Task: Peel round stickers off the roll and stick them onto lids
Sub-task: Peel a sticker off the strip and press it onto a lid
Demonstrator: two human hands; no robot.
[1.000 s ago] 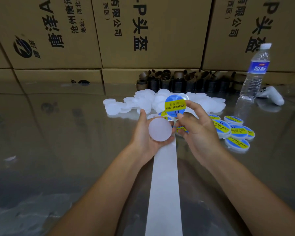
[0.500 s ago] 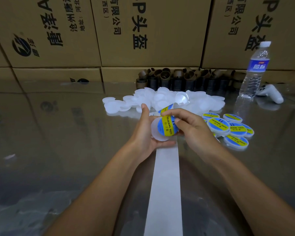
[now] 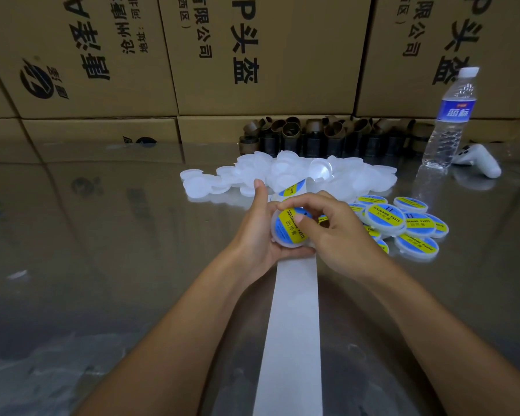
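Note:
My left hand (image 3: 257, 235) holds a round white lid (image 3: 278, 240) upright-tilted, thumb raised behind it. A blue and yellow round sticker (image 3: 288, 231) lies on the lid's face. My right hand (image 3: 339, 232) presses its thumb and fingertips on the sticker's right side. The white backing strip (image 3: 293, 325) of the sticker roll runs from under my hands toward me, and one more sticker (image 3: 293, 187) shows on it just behind my hands. A heap of bare white lids (image 3: 285, 175) lies behind; several stickered lids (image 3: 403, 226) lie at the right.
Cardboard boxes (image 3: 252, 55) wall the back of the glossy table (image 3: 102, 235). A row of brown and black tubes (image 3: 327, 136) stands against them. A water bottle (image 3: 451, 121) and a white handheld device (image 3: 478, 160) are at the far right.
My right hand brought the peeled sticker down from above onto the bare lid in my left hand and now presses it flat. The view has shifted slightly.

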